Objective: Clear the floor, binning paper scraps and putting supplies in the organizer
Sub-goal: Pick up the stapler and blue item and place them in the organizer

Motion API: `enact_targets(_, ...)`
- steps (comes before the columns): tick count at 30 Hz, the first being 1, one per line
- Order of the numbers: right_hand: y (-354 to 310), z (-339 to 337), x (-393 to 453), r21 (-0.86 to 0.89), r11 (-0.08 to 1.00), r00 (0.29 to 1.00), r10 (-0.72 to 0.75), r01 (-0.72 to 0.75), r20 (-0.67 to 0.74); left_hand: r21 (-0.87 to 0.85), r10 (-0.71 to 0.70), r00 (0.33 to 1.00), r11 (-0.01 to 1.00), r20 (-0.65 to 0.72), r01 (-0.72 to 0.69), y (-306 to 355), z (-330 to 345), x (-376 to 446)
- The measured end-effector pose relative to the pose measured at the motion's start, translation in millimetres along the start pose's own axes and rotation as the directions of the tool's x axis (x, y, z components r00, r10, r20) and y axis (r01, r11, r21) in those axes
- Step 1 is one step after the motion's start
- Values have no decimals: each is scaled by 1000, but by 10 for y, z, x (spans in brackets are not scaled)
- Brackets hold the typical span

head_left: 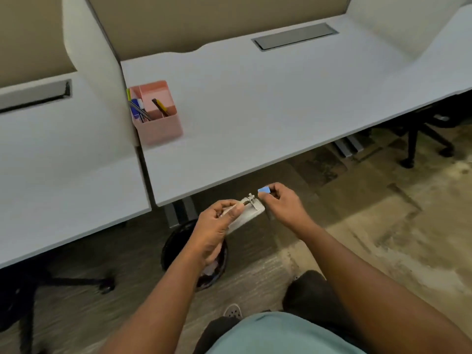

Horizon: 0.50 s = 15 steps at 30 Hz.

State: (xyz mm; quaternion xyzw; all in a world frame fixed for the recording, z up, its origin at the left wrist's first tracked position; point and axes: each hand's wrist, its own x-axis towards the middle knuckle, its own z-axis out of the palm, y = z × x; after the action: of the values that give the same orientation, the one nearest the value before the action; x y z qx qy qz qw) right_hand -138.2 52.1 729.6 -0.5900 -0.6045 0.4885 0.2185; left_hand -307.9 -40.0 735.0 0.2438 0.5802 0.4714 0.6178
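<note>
White stapler-like tool [246, 213]: gripped in your left hand [217, 226], fingers curled round it. Small blue pad [264, 190]: pinched by your right hand [283, 203].

Soft, even indoor light; mild blur throughout.

From my seat the desk [255, 98] looks evenly lit with no glare, while the floor [383, 226] beneath it falls into dim shadow. Straight edges bow toward the corners from the wide lens, and the organizer [157, 123] and hands look slightly smeared.
</note>
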Motion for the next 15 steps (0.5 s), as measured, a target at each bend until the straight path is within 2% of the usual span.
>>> enact_targets(3,-314,50,155,13,999,1000,-29,29,1,-32,53,998,998,-26,-54,291,-138,127)
enact_targets(7,-640,165,515,-18,996,992,-87,89,96,-56,56,995,997,-85,-61,592,-304,380)
enact_targets(15,-1251,459,1670,-105,970,965,-202,221,165,-43,137,943,987,-303,-157,1208,-748,1063)
